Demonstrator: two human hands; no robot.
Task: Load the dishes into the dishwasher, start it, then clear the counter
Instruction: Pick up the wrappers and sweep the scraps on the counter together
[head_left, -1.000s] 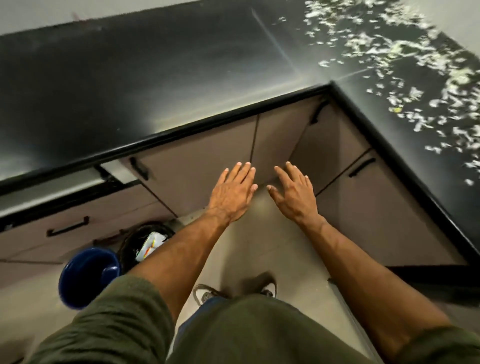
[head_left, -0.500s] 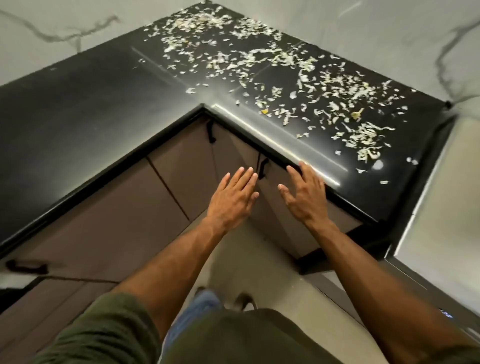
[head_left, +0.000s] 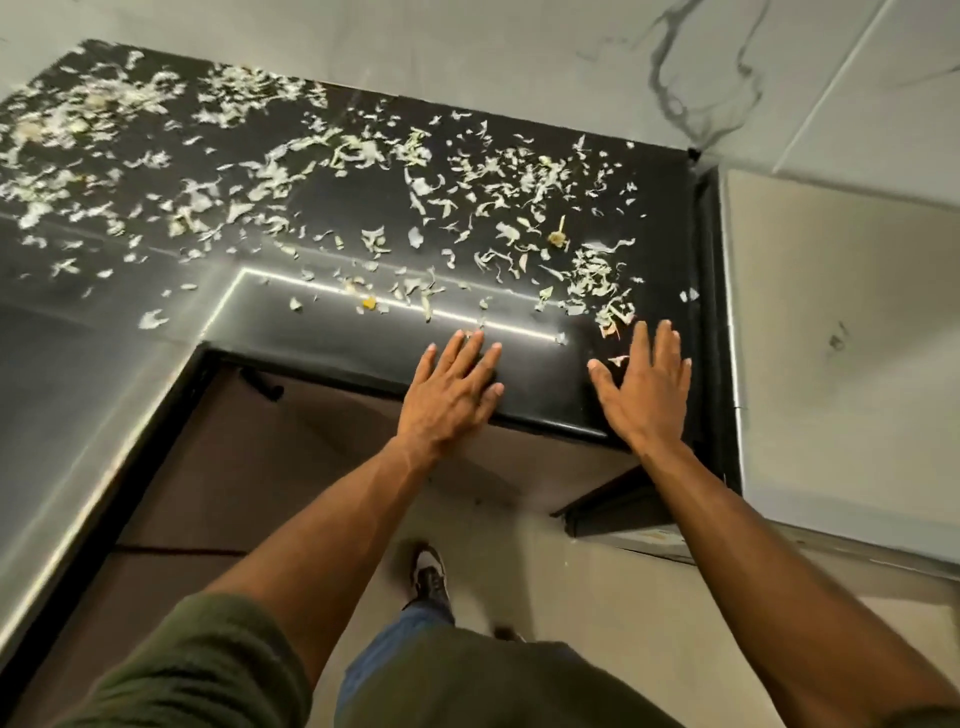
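A black L-shaped counter (head_left: 291, 332) fills the upper left. Several pale vegetable scraps (head_left: 498, 218) lie scattered over its far and right parts, thickest near the right end. My left hand (head_left: 452, 395) is over the counter's front edge with straight fingers, palm down, holding nothing. My right hand (head_left: 644, 395) is beside it near the counter's right end, fingers spread and straight, its fingertips close to a small pile of scraps (head_left: 613, 312). Whether the palms touch the surface I cannot tell. No dishes or dishwasher show.
Brown cabinet fronts (head_left: 291, 467) with black handles stand below the counter. A tall pale panel (head_left: 841, 364) rises at the right end. Marble wall (head_left: 571, 62) lies behind. Beige floor (head_left: 571, 587) and my shoe (head_left: 431, 571) are below.
The view has swung right along the counter to its scrap-covered end. Both hands have risen from in front of the cabinets to over the counter's front edge, still flat.
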